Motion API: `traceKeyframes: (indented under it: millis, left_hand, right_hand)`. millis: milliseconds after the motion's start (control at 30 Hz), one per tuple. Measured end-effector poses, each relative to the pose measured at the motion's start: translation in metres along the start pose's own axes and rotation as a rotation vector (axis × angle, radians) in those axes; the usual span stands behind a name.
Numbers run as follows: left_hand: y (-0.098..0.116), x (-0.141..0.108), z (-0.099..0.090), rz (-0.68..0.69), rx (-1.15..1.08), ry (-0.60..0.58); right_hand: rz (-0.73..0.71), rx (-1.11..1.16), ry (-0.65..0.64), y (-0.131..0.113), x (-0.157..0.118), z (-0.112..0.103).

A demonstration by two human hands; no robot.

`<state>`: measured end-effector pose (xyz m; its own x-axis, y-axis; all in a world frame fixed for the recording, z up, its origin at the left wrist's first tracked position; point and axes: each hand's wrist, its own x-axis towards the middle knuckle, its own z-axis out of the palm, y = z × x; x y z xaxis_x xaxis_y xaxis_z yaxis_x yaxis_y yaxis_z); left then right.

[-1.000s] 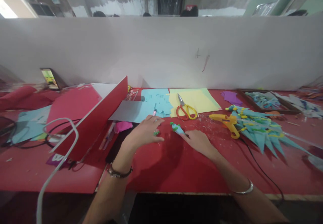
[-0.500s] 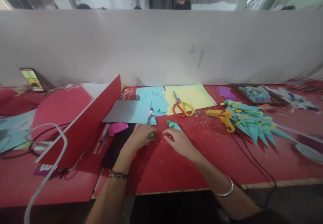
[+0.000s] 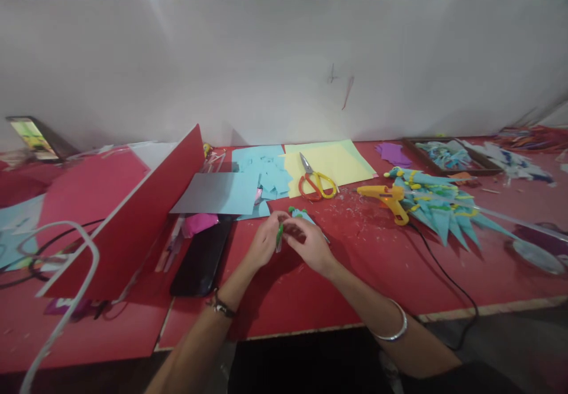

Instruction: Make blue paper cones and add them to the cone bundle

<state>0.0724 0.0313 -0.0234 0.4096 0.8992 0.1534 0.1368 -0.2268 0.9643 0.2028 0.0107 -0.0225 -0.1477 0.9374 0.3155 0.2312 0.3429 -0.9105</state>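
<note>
Green piece [image 3: 279, 235], small, with a pale lower end: between the two hands, nearer the person than the scissors [image 3: 317, 183] and a little to their left. Left hand [image 3: 263, 243]: fingers pinched on the green piece. Right hand [image 3: 312, 245]: brought together with the left at the fingertips, fingers curled; whether it also grips the piece is hidden. Handling note, by judgement: a piece this slight wants a light pinch near one end, one hand steadying while the other works, wrists low for support, the free end kept in sight and uncrushed. Blue paper figure [image 3: 304, 214] with green trim: on the table just nearer than the scissors, partly behind the right hand; best not brushed by the knuckles. Yellow paper [image 3: 350, 163]: under the scissors' blades. Blue sheet [image 3: 248, 157] with loose scraps: left of the scissors. Grey sheet [image 3: 212, 193]: farther left. Glue gun [image 3: 387, 196], yellow: right of the scissors, nozzle towards them; to be treated as hot. Blue paper cones [image 3: 444, 216] with yellow trim: beyond the gun, farther right. Black phone [image 3: 202, 264]: left of the scissors and nearer. Red board [image 3: 142, 222]: farthest left, tilted.
</note>
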Motion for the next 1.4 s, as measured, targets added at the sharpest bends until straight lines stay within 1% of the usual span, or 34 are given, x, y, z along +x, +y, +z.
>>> traceKeyframes:
  millis: [67,200,267,333,433,533,667,833,967,1133,1200,1267,1333,1400]
  left_hand:
    - [-0.002,0.000,-0.003,0.043,0.026,-0.059]
    - [-0.001,-0.002,-0.013,0.149,0.184,-0.172]
    - [0.001,-0.003,-0.017,0.140,0.256,-0.225]
    - [0.002,-0.003,-0.018,0.094,0.312,-0.256]
    - [0.001,-0.003,-0.017,0.036,0.368,-0.249]
    - [-0.001,-0.003,-0.017,0.043,0.393,-0.222]
    - [-0.004,-0.004,-0.017,0.037,0.427,-0.155]
    - [-0.007,-0.005,-0.015,0.019,0.433,-0.076]
    - [-0.008,-0.004,-0.015,0.027,0.486,-0.099]
    - [-0.004,-0.005,-0.018,0.066,0.529,-0.180]
    - [-0.002,-0.006,-0.019,0.108,0.502,-0.197]
    - [-0.001,-0.005,-0.019,0.123,0.427,-0.214]
    - [0.000,-0.004,-0.017,0.094,0.367,-0.224]
    - [0.002,-0.003,-0.016,0.069,0.363,-0.198]
  right_hand:
    - [0.023,0.035,-0.001,0.001,-0.001,0.000]
    - [0.070,0.089,-0.029,0.003,-0.002,0.002]
    - [0.112,0.137,0.009,0.002,-0.001,0.002]
    - [0.147,0.180,0.045,0.002,0.000,0.001]
    - [0.164,0.189,0.046,0.003,0.001,0.000]
    - [0.168,0.189,0.052,0.005,0.001,0.000]
    - [0.186,0.169,0.046,0.004,0.000,-0.002]
    - [0.148,0.092,0.006,0.001,-0.001,-0.004]
    - [0.101,0.048,-0.048,0.001,0.000,-0.005]
    - [0.057,-0.096,-0.054,0.000,0.001,-0.007]
    - [0.040,-0.122,-0.068,-0.003,0.002,-0.008]
    - [0.028,-0.128,-0.087,-0.005,0.001,-0.008]
    - [0.031,-0.104,-0.104,-0.006,0.001,-0.007]
    - [0.053,-0.034,-0.106,-0.005,0.000,-0.006]
